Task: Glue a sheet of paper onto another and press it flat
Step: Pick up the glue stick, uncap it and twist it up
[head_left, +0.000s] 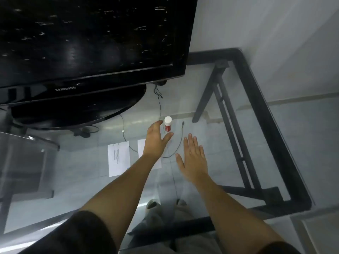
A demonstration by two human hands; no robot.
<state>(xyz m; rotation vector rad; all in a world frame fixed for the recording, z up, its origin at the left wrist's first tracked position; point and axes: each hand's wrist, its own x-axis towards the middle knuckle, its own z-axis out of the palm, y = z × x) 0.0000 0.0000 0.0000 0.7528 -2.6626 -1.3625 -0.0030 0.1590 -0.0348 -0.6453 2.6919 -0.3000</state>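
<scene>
The left hand reaches forward over the glass table with fingers and thumb spread apart, cupped toward the glue bottle but not closed on it; whether a fingertip touches the bottle cannot be told, since the hand sits just beside it. The bottle stands upright, white cap on top and red body below, and what is inside it cannot be seen. The right hand is held flat and open, fingers together and pointing forward, low over the glass and holding nothing; whether the palm rests on the surface is unclear. A thin black cable curves across the glass between the two hands, its plug end lying beyond the right hand's fingertips. A sheet of paper with a short column of dark print lies flat to the left of the left forearm; the print is too blurred to read. A second sheet lies beside it, mostly hidden under the left wrist and forearm, so its far edge and any markings are out of sight. Farther back stands a black television on its oval base, cut off at the top and left edges. Through the glass the black table frame and the person's feet show dimly.
</scene>
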